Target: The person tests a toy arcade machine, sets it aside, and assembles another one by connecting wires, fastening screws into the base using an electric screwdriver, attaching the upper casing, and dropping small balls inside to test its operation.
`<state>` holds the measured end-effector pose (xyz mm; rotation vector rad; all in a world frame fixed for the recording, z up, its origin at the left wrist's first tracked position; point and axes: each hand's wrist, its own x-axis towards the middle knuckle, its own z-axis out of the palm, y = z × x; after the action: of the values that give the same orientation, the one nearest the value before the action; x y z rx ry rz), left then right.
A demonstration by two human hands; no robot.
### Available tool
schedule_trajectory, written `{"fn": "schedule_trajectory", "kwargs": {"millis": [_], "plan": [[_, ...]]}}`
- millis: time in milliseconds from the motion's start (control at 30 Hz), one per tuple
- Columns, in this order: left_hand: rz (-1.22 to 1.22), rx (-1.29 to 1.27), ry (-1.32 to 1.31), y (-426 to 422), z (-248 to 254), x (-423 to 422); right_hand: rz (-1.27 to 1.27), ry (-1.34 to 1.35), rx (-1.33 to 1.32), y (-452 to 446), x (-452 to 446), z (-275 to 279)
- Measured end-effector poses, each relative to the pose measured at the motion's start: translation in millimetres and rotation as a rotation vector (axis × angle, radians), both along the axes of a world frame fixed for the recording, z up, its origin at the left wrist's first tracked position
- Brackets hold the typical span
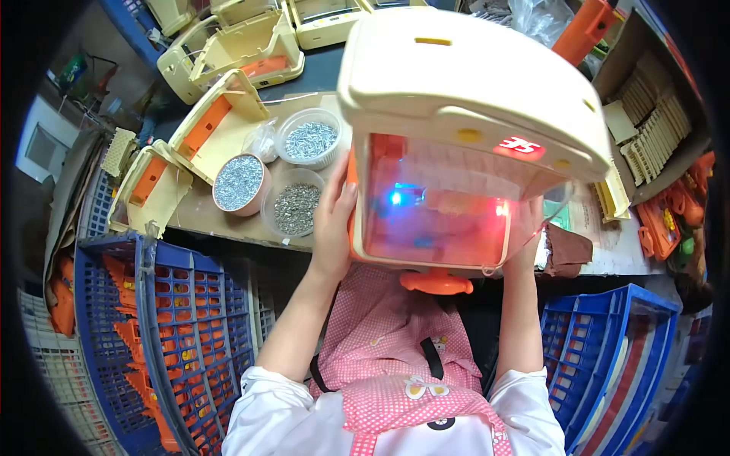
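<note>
A lit cream-and-orange toy unit (pixel 456 121) is in front of the person's chest, grasped between both grips, with a red 35 glowing on its three o'clock side. The left grip (pixel 332 220) clasps its eight o'clock side, fingers stretched toward twelve along the orange edge. The right grip (pixel 526 224) holds at four o'clock; its fingers are mostly hidden behind a clear cover. The left forearm slants up toward one o'clock, the right one almost straight to twelve, both elbows bent in white sleeves.

The unit overhangs the near edge of the counter (pixel 194 215), its orange foot (pixel 436 283) seen against the pink apron (pixel 395 334) at six o'clock; whether its far side rests on anything, I cannot tell. Room is tight at nine o'clock: the clear bowl of dark screws (pixel 293 204) lies just beside the left grip, two more screw bowls beyond it. Cream casings (pixel 251 64) crowd ten o'clock. Toward half past four, a brown cloth (pixel 569 252) lies at the counter's edge near the right grip. Blue crates stand at eight (pixel 179 258) and five o'clock (pixel 585 304), leaving the lap's width between them.
</note>
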<state>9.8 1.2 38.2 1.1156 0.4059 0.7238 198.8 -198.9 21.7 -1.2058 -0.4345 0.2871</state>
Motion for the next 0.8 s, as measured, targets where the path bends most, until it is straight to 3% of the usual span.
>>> {"fn": "schedule_trajectory", "kwargs": {"millis": [33, 100, 133, 233, 267, 300, 367, 400, 533, 633, 700, 733, 767, 800], "plan": [[0.002, 0.005, -0.002, 4.8, 5.2, 0.3, 0.027, 0.070, 0.030, 1.4, 0.3, 3.3], [-0.019, 0.187, -0.036, 12.9, 16.8, 0.2, 0.081, -0.637, -0.724, -20.8, 48.9, -75.4], [-0.029, 0.160, -0.083, 7.2, 37.4, 0.8, 0.315, -0.005, -0.216, -12.0, 44.7, -74.1], [-0.061, 0.258, 0.006, 0.6, 73.7, -7.2, 0.470, 0.150, -0.034, 6.0, 25.4, -59.0], [0.037, 0.356, 0.063, 2.4, 72.6, -7.8, 0.471, 0.415, 0.162, 15.2, 20.2, -58.8], [0.020, 0.362, 0.061, 4.2, 74.6, -7.3, 0.462, 0.449, 0.198, 17.7, 19.9, -66.6], [-0.057, 0.250, 0.017, 7.6, 77.4, -5.8, 0.445, 0.516, 0.270, 22.6, 20.1, -83.7], [-0.209, 0.130, 0.040, 7.9, 87.0, -8.7, 0.489, 0.600, 0.308, 22.2, 19.1, -81.1], [-0.351, -0.028, 0.118, 21.5, 82.8, -15.8, 0.292, -0.276, -0.223, 26.5, 26.0, -77.7], [-0.321, -0.036, 0.081, 20.9, 79.1, -16.3, 0.297, 0.123, 0.303, 40.2, 21.5, -63.9], [-0.280, -0.018, 0.071, 3.3, 90.6, -14.5, 0.466, 0.535, 0.367, 35.2, 24.5, -45.7], [-0.239, 0.063, 0.062, -4.1, 95.8, -13.8, 0.476, 0.532, 0.371, 37.8, 24.0, -49.1], [-0.197, 0.146, 0.052, -5.9, 99.1, -14.5, 0.289, 0.067, 0.080, 41.9, 22.1, -54.2], [-0.224, 0.169, 0.054, -3.0, 100.6, -15.8, 0.207, -0.164, -0.063, 44.4, 22.7, -60.5]]}}
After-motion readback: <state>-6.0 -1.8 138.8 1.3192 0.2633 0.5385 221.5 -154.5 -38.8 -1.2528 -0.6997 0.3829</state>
